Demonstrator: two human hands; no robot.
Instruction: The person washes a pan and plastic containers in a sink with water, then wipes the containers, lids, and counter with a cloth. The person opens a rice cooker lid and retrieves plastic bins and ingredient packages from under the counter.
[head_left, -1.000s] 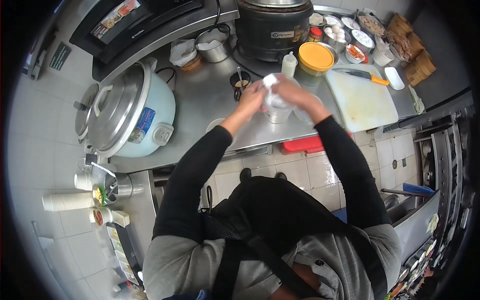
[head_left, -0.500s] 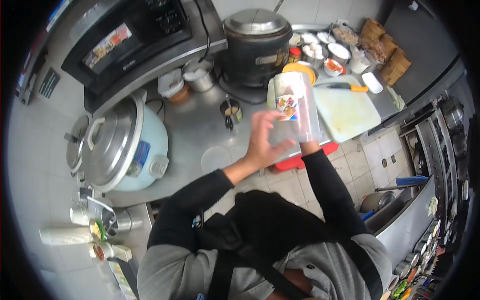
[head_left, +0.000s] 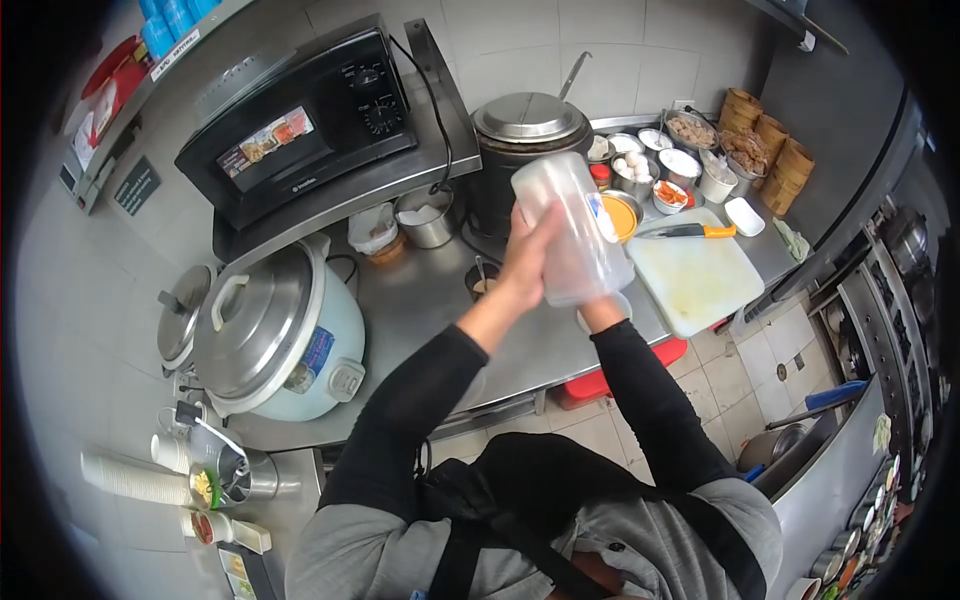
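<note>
A clear, tall plastic container (head_left: 578,250) with a colored label on its side is held up tilted over the counter. Against its left side, my left hand (head_left: 530,255) is closed with the fingers wrapped round it. My right hand (head_left: 603,314) holds it from the lower right; most of that hand is hidden by the container, and only the part near the wrist shows plainly. Below my left hand stands a small dark cup (head_left: 483,284) with a spoon in it. A round clear lid or bowl is partly hidden beneath the container.
On the right lies a white cutting board (head_left: 695,280) with an orange-handled knife (head_left: 700,231). Behind it are several bowls and bamboo steamers (head_left: 785,175). A lidded soup warmer (head_left: 530,120) stands at the back, a large rice cooker (head_left: 290,330) on the left, below a shelf with a microwave (head_left: 295,125).
My left hand, apart from the container before, now grips its left side. The container has turned, its label moving toward the right. The head view has also shifted.
</note>
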